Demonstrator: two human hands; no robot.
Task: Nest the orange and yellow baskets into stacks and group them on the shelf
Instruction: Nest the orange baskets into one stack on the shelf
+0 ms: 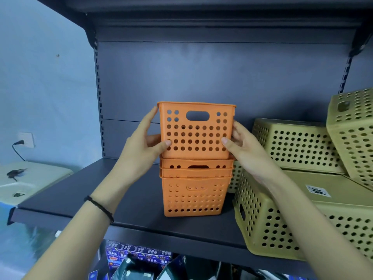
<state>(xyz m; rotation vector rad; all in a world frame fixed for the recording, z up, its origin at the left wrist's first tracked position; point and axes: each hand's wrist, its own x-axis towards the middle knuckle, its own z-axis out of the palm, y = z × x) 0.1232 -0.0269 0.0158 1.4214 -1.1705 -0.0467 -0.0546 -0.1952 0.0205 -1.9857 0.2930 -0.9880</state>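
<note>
An orange plastic basket (195, 130), square-sided with rows of round holes and an oval handle slot near its rim, is held upright between both hands just above a stack of orange plastic baskets (194, 190). Its base sits at the mouth of the stack's top basket, barely entered. The left hand (142, 147) grips the basket's left side, thumb pressed on the near face and fingers spread along the far side. The right hand (242, 145) clamps the right side the same way, thumb tip on the near face. A black cord bracelet (100, 208) circles the left wrist.

The stack stands in the middle of a dark grey metal shelf (66, 194). At least three rims show, nested one inside another; the lowest basket's holes look filled by the walls of those within it, except the bottom row.

To the right lie several yellow perforated plastic baskets, turned upside down or tipped. The nearest yellow basket (268, 219) lies bottom up, just beside the orange stack, with a white printed label (317, 190) on its base. A second yellow basket (292, 146) lies farther back, also inverted, and a third yellow basket (355, 134) leans tilted at the far right edge. Whether anything lies under them cannot be told.

Below the shelf, blue printed boxes (129, 253) are partly visible. On the left wall, a white socket (26, 139) holds a black plug.
</note>
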